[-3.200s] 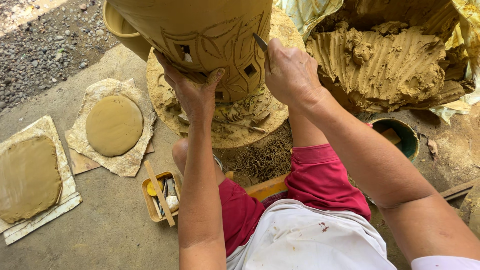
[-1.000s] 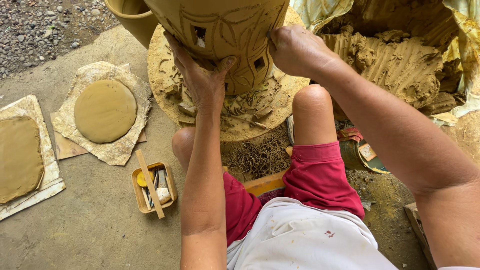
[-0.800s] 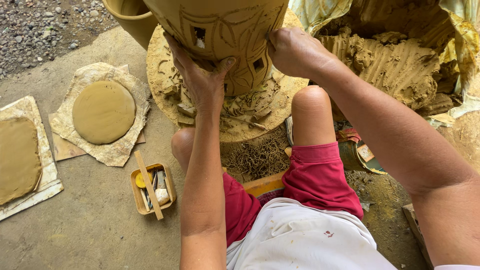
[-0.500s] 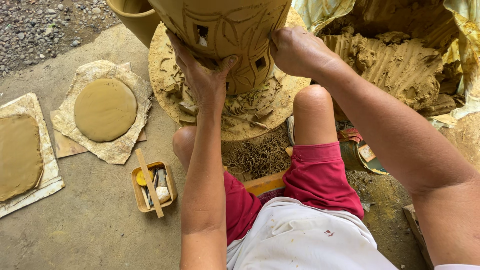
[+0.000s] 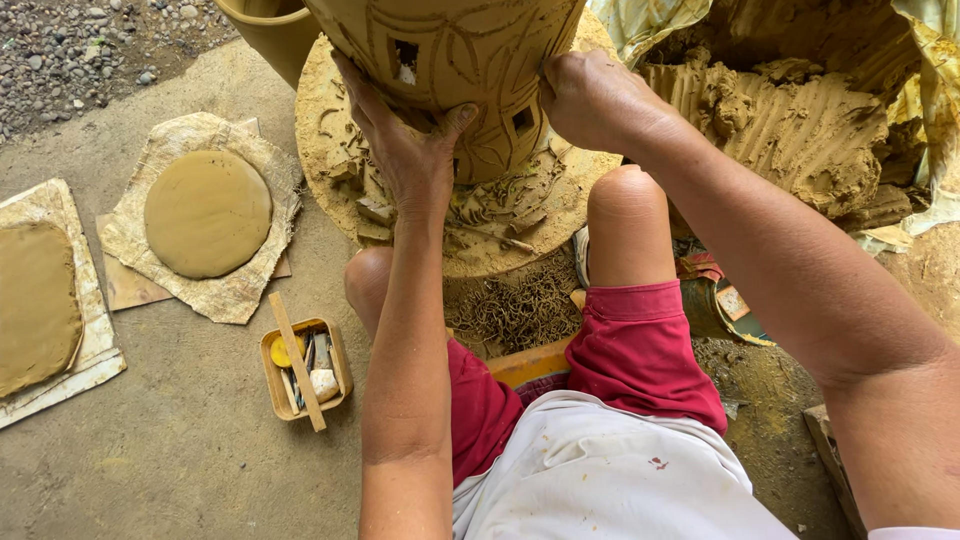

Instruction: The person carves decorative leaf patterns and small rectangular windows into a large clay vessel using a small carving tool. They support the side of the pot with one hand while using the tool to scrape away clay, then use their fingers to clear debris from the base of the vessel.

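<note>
A small tool box (image 5: 303,368) sits on the concrete floor (image 5: 180,460) near the knees. Beyond, the left hand (image 5: 410,160) spreads wide against the carved clay pot (image 5: 450,60) on the round wheel's (image 5: 330,120) centre; the right hand (image 5: 590,100) curls against its side.

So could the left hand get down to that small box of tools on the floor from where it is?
Probably yes. The left hand is flat on the clay pot, and the tool box sits open on the floor beside the left knee, nothing between them.
</note>
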